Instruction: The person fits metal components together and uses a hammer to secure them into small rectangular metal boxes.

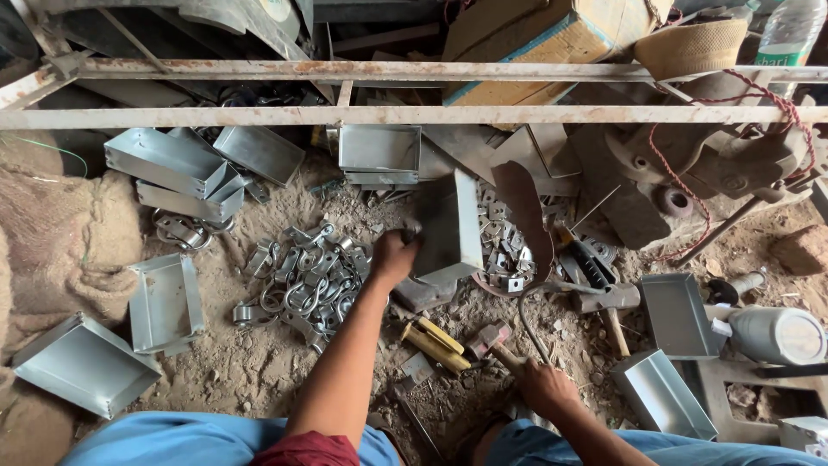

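Observation:
My left hand (pixel 392 257) grips the lower left edge of a grey sheet-metal box (pixel 453 226) that stands tilted on the dirt floor. Just below that hand lies a dark metal block (pixel 424 293). My right hand (pixel 543 386) is closed around the wooden handle of a hammer (pixel 488 339), whose head rests low near the ground beside yellow-handled pliers (pixel 435 343). A heap of shiny metal clamps (pixel 304 280) lies left of my left hand.
Several finished metal boxes lie around: left (pixel 164 304), far left (pixel 84 366), back (pixel 378 151) and right (pixel 677 316). A second hammer (pixel 604 302) and small brackets (pixel 504 259) lie right of the box. A rusty steel frame (pixel 388 114) crosses the top.

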